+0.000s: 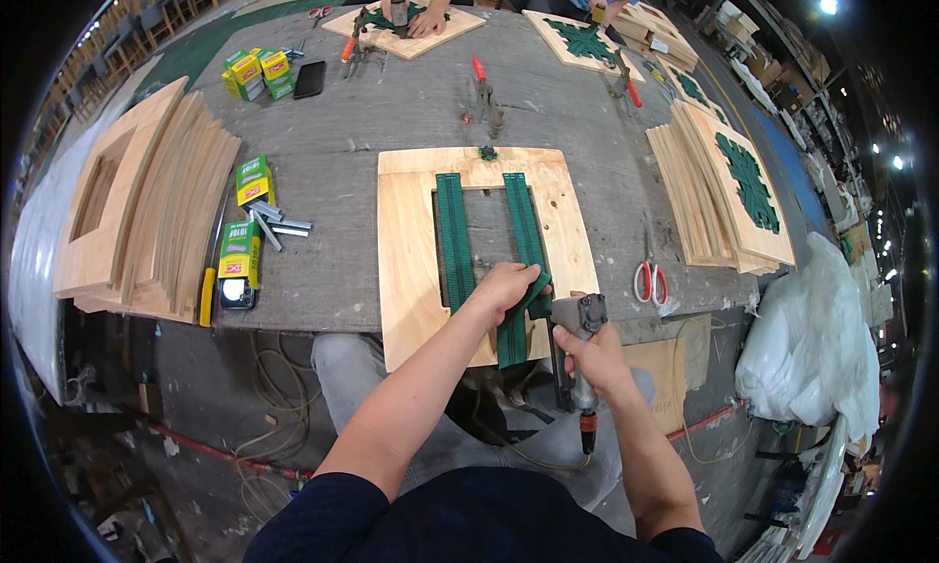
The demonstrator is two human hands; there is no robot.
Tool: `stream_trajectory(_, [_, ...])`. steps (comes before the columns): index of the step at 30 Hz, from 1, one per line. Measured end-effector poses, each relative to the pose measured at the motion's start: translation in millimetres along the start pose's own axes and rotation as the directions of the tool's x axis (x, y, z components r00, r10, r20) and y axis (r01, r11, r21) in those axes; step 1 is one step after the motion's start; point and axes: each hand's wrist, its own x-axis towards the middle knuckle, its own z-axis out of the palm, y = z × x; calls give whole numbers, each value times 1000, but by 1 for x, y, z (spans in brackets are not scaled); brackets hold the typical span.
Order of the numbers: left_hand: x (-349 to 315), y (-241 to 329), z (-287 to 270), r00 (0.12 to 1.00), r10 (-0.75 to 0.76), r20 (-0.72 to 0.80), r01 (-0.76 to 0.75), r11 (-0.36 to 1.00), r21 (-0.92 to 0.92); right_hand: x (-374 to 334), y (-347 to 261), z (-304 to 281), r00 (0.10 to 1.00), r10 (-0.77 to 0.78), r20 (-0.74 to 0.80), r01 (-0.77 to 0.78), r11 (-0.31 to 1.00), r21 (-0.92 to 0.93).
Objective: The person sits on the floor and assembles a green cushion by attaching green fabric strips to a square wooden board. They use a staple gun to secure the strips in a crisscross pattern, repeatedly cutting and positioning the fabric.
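Note:
A pale plywood panel (406,240) with a rectangular opening lies before me, its near edge overhanging the table. Two green webbing straps (454,235) run lengthwise across the opening. My left hand (507,291) is closed on a green webbing strap (535,297) near the right strap's near end; a loose length hangs below the hand. My right hand (595,356) grips a grey pneumatic staple gun (585,315) by its handle, just right of the panel's near edge. An air hose fitting (588,434) shows at the gun's lower end.
Plywood panels are stacked left (161,211) and right (706,186), the right ones webbed. Staple boxes (253,181), loose staples (279,221), red-handled scissors (649,282) and a red-handled clamp (481,93) lie on the table (342,191). Two people work opposite. Plastic-wrapped bundles (807,338) stand right.

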Motion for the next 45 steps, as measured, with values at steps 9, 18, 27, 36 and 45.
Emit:
stream_trajectory(9, [3,-5,-1,1000,21,-19,-21,1000,5,-1,2,9,998,23,53,-23,1000,9])
stream_trajectory(18, [1,-8,-5,998,54,-13,-53,998,25,2,7,4,997,48,60,-48,999,-7])
stream_trajectory(27, [-36,-66,36,701,713,5,-424,411,807,57,19,-74,975,159,-158,-94,930,356])
stream_trajectory(36, [-48,-63,42,609,793,32,-477,333,814,168,-5,-106,963,-16,-270,-47,974,-224])
stream_trajectory(45, [-44,-69,42,538,841,62,-434,212,876,150,5,-149,872,-333,-359,-12,718,-696])
